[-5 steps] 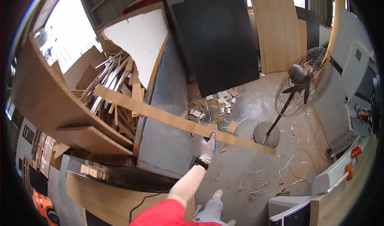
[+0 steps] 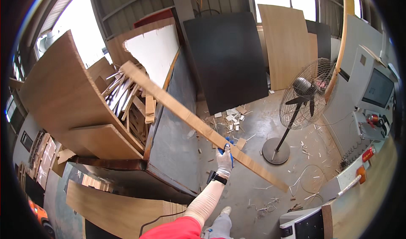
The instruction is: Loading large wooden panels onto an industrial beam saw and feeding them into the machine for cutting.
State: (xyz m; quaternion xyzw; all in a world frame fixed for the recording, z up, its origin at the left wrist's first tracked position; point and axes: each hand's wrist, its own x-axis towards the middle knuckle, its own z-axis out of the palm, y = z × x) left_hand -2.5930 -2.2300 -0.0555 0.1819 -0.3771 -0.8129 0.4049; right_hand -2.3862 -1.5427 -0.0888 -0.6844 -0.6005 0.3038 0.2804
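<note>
My left hand (image 2: 225, 159), in a white glove with blue fingers, is closed round a long, narrow wooden strip (image 2: 188, 116). The grip lies nearer the strip's lower right end. From there the strip slants up to the left across the grey metal side of a large bin (image 2: 173, 131). Its upper end is over the wood offcuts (image 2: 127, 93) heaped in that bin; whether it touches them I cannot tell. Around my left wrist is a black watch (image 2: 216, 177). My right hand is out of view.
A standing fan (image 2: 277, 152) is to the right of the strip. White and brown scraps (image 2: 232, 115) litter the floor, with a loose cord (image 2: 302, 175) nearby. Large black (image 2: 228, 61) and wooden panels (image 2: 287, 49) lean at the back. A machine with a screen (image 2: 377, 88) stands at right.
The strip has swung to a steeper slant: its far left end is higher and its right end lower. My left hand still grips it. The whole view has shifted slightly.
</note>
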